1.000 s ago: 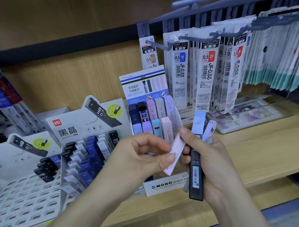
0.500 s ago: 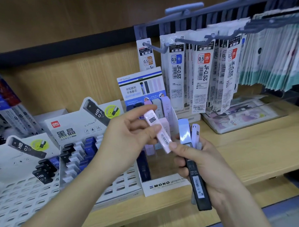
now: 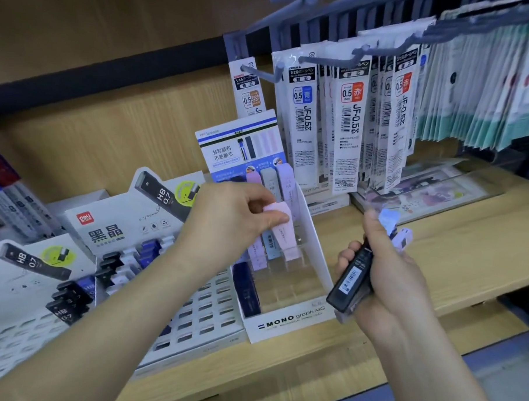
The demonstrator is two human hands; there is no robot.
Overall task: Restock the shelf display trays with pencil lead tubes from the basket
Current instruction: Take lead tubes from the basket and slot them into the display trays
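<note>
A wooden shelf [image 3: 437, 247] runs across the view, with rows of JF-0.5 refill packs [image 3: 348, 128] hanging from pegs above its back. On its left stands a white Deli display tray [image 3: 210, 307] with a grid of slots, partly filled with black, white and blue HB 0.7 lead cases. Just right of it sits the MONO graph MG display tray [image 3: 313, 242], white-walled with clear slots, where pastel tubes stand in the back rows.

The left hand [image 3: 229, 220] reaches over this tray, fingers curled, and pinches the top of a pink lead tube [image 3: 281, 231] between thumb and fingertips. The tube stands tilted in the rightmost column, its lower end down among the slots, just beside a light-blue tube [image 3: 270, 244].

The right hand [image 3: 390, 275] is held off the tray's right side, fingers wrapped round a black lead tube [image 3: 352, 277] with a barcode label, slanting down to the left. Two pale tubes [image 3: 402, 238], blurred, stick out above the thumb in the same grip.
</note>
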